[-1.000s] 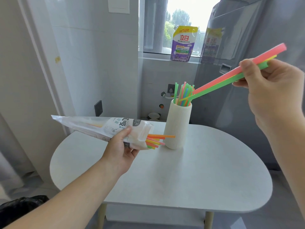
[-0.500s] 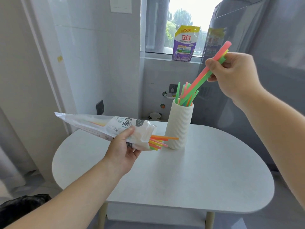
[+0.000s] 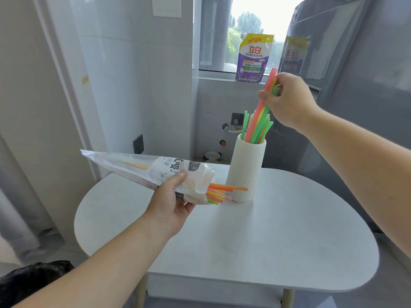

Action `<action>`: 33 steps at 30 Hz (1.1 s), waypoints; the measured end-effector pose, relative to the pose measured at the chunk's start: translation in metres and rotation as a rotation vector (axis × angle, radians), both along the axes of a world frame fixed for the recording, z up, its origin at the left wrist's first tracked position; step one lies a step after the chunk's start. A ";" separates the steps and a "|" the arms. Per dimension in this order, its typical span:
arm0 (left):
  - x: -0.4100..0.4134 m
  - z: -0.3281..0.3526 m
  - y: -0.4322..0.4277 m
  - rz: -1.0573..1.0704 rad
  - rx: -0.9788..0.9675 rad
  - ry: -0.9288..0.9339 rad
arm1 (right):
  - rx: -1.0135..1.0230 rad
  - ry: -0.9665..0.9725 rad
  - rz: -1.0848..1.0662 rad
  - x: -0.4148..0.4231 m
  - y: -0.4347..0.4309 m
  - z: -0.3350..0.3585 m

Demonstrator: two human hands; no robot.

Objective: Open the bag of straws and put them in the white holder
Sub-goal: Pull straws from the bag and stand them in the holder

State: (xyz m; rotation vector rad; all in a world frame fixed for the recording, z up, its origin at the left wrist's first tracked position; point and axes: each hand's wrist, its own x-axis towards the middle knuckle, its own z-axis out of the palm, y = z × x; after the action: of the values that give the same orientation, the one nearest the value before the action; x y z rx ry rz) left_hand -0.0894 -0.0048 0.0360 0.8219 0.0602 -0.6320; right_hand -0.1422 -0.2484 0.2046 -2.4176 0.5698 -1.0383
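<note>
A white ribbed holder (image 3: 244, 172) stands upright on the white table (image 3: 278, 230), with several green and orange straws in it. My right hand (image 3: 287, 98) pinches a small bunch of straws (image 3: 261, 112), pink, yellow and green, near their top; their lower ends are inside the holder's mouth. My left hand (image 3: 171, 203) grips the plastic straw bag (image 3: 142, 170) near its open end, held almost level left of the holder. Orange, pink, yellow and green straws (image 3: 222, 193) poke out of the bag's mouth toward the holder's base.
A purple and yellow detergent pouch (image 3: 253, 58) stands on the windowsill behind the holder. A grey fridge (image 3: 355, 85) fills the right side. The tiled wall is at the left, and a black bag (image 3: 33, 278) lies on the floor at bottom left.
My right hand moved left and down, tipping the held straws from a shallow slant to nearly upright, and they slid deeper into the holder. The left hand and bag stayed put.
</note>
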 end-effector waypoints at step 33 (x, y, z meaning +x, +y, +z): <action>0.001 0.000 0.000 -0.014 -0.008 -0.063 | 0.366 0.182 0.205 -0.069 0.090 -0.109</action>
State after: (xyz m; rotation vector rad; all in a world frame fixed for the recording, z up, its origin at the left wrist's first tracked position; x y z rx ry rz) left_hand -0.0889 -0.0053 0.0363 0.8342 -0.0052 -0.6184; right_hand -0.2114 -0.1582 0.0952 -2.1986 0.5079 -0.5759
